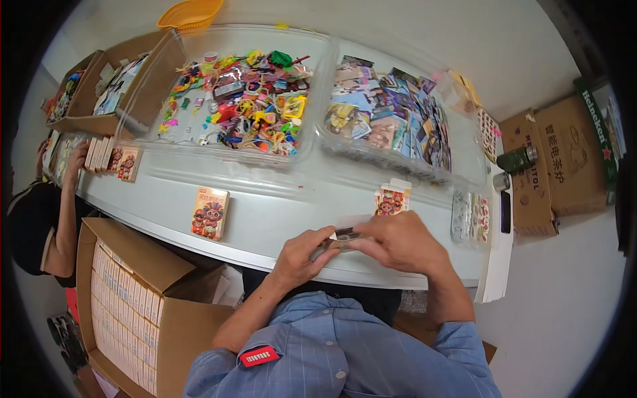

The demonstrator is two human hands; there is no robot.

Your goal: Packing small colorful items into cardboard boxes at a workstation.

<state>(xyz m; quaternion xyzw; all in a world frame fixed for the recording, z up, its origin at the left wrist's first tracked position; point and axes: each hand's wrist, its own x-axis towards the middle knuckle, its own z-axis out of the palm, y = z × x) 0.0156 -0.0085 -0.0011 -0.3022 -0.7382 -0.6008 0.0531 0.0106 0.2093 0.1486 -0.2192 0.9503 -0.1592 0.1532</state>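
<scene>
In front of my body, near the table's front edge, a small carton [341, 243] is held with its open end up and something dark inside. My left hand [300, 260] is closed around its left side. My right hand [406, 244] has thumb and fingers closed at its right end; whether they also pinch something in the opening is hidden. Just beyond my right hand lies an orange printed carton [391, 201] with its end flap open. A closed box of the same print [210, 213] lies to the left of my hands.
Clear plastic bins hold colourful small toys [259, 106] and picture cards [391, 113]. A large cardboard box [174, 338] of packed cartons stands at lower left. Another person's hand [74, 162] touches cartons [99, 154] at far left. A dark bottle [517, 159] and clear packs [470, 215] are right.
</scene>
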